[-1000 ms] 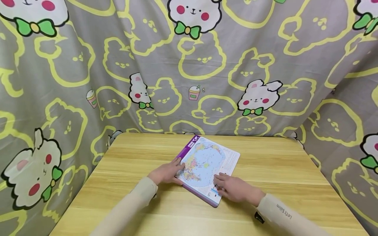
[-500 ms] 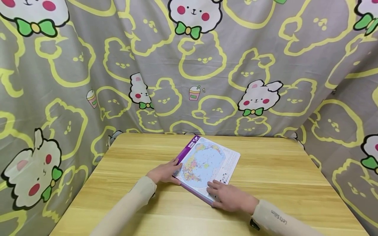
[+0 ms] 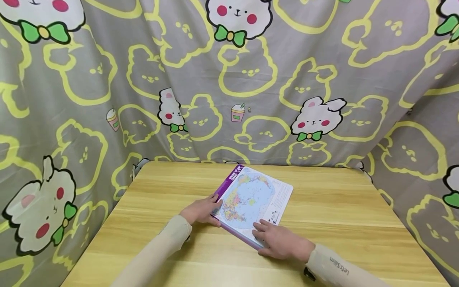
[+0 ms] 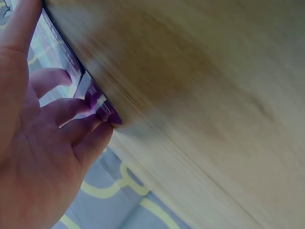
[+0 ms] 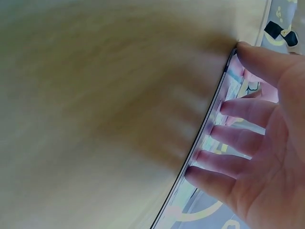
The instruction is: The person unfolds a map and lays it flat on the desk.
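A flat rectangular map board (image 3: pixel 251 201), printed with a world map and a purple title band, lies slantwise on the wooden table. In the head view my left hand (image 3: pixel 201 210) rests at its left corner, fingertips on the printed face and thumb along the near edge. My right hand (image 3: pixel 281 240) covers the near right corner, its fingers laid over the map and its thumb at the near edge. The left wrist view shows the fingers (image 4: pixel 97 143) touching the purple band. Fairly straight, spread fingers (image 5: pixel 238 138) touch the glossy surface in the right wrist view.
The light wooden table (image 3: pixel 340 207) extends around the board on all sides. A grey curtain (image 3: pixel 201 71) with yellow outlines and rabbit prints hangs behind the table and along both sides. Beige sleeves (image 3: pixel 154 247) cover the forearms.
My right hand has slid left and nearer along the map board, from its right part to the near corner. The left hand has barely moved, and the board has hardly shifted.
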Available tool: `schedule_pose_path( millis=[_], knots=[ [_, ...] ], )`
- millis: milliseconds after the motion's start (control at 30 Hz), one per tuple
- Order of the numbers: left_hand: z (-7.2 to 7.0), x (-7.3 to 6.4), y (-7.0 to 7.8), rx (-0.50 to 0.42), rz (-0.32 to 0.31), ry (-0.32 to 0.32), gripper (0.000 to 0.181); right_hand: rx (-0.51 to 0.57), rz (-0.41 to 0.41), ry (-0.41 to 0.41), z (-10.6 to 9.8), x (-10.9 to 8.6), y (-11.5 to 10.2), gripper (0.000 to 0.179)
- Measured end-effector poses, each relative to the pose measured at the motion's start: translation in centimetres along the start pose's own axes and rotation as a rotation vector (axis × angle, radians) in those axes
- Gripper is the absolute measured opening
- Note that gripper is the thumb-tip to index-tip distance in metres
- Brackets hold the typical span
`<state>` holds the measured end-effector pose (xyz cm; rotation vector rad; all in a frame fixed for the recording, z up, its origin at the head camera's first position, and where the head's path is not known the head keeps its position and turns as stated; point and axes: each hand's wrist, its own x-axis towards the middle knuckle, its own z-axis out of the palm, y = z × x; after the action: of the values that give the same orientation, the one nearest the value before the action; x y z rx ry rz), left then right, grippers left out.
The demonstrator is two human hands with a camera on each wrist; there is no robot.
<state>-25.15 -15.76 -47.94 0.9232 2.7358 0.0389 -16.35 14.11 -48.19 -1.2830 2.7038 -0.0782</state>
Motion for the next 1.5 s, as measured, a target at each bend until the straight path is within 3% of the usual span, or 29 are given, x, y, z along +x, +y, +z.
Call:
schedule_pose_path(
  millis=[267,967,1233,1500],
  knots=[
    [-0.2,-0.3,0.5,0.023,-0.002,0.000,0.090,0.035,-0.032,0.014,-0.1,-0.2,0.8,0.057],
    [0.3,-0.9,1.2,0.032,0.003,0.027,0.085,0.034,-0.022,-0.001,0.0,-0.3,2.3,0.055],
    [0.3,-1.1,1.3,0.040,0.003,0.037,0.084,0.031,-0.060,0.027,0.0,-0.3,2.5,0.053],
    [0.5,-1.3,1.6,0.062,0.011,0.046,0.083,0.065,-0.004,-0.006,-0.1,-0.2,2.7,0.054]
  ],
)
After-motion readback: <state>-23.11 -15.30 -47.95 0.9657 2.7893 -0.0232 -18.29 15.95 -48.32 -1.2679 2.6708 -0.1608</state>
